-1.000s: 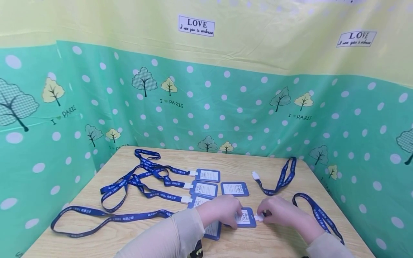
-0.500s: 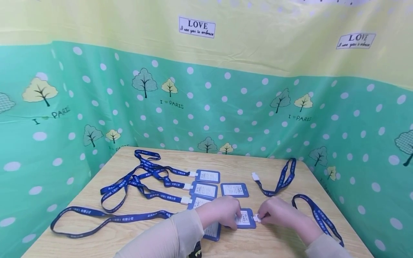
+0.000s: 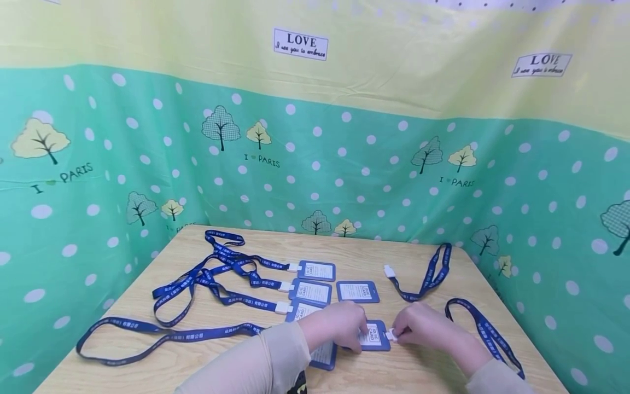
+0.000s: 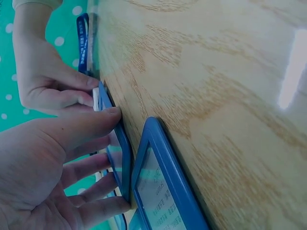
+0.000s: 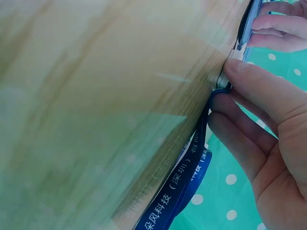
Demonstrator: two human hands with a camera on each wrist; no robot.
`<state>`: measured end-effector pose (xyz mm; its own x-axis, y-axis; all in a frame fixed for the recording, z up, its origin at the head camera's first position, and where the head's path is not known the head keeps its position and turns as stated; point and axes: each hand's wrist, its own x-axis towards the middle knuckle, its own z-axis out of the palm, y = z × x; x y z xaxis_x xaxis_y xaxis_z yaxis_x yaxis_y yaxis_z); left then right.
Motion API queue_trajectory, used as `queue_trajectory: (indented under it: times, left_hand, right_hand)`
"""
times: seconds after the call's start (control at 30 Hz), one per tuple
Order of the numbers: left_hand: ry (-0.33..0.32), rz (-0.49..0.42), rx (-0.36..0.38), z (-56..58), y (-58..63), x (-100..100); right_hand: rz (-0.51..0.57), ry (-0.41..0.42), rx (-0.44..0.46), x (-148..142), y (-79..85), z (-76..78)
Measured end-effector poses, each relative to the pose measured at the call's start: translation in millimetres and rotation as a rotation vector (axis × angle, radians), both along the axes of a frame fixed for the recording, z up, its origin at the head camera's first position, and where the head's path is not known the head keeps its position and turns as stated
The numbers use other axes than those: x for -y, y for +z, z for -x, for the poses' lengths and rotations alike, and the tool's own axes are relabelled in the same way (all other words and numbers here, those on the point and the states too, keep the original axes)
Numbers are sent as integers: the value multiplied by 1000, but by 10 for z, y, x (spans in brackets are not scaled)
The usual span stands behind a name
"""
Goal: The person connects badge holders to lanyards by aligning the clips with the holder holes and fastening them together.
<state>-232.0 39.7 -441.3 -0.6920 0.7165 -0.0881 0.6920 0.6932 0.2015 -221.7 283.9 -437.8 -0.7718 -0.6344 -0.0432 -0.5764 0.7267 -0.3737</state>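
Note:
In the head view my left hand (image 3: 343,326) holds a blue ID badge holder (image 3: 377,336) by its edges, low at the table's front. The left wrist view has the thumb along one long side and fingertips at the other. Between thumb and fingers, my right hand (image 3: 424,328) pinches the white clip (image 3: 390,335) of a blue lanyard (image 5: 175,187), right at the slot end of that holder. The lanyard's printed strap (image 3: 484,331) loops away to the right. My left forearm and hand partly cover other badge holders beneath them.
Left on the wooden table (image 3: 133,295), several badge holders (image 3: 318,271) lie with clipped lanyards (image 3: 197,276). A loose badge holder (image 3: 358,291) sits beyond my hands; a loose lanyard (image 3: 432,276) lies at back right. A patterned curtain (image 3: 315,169) stands behind the table.
My right hand has shifted slightly left, bringing the white clip from just beside the badge holder to overlap its slot. The left hand has stayed on the holder.

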Motion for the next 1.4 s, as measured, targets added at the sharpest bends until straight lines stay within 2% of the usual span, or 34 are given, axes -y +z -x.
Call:
queue_trajectory:
  times: [0.13, 0.37, 0.83, 1.4]
  left_hand:
    - [-3, -4, -4, -9, 3, 2]
    - [-10, -11, -24, 5, -31, -1]
    - [-21, -12, 13, 16, -17, 12]
    - [-14, 0, 18, 15, -21, 11]
  right_hand:
    - [0, 8, 4, 0, 2, 12]
    - [18, 61, -43, -18, 1, 19]
    - [-3, 56, -12, 16, 32, 36]
    - [-45, 43, -31, 102, 46, 52]
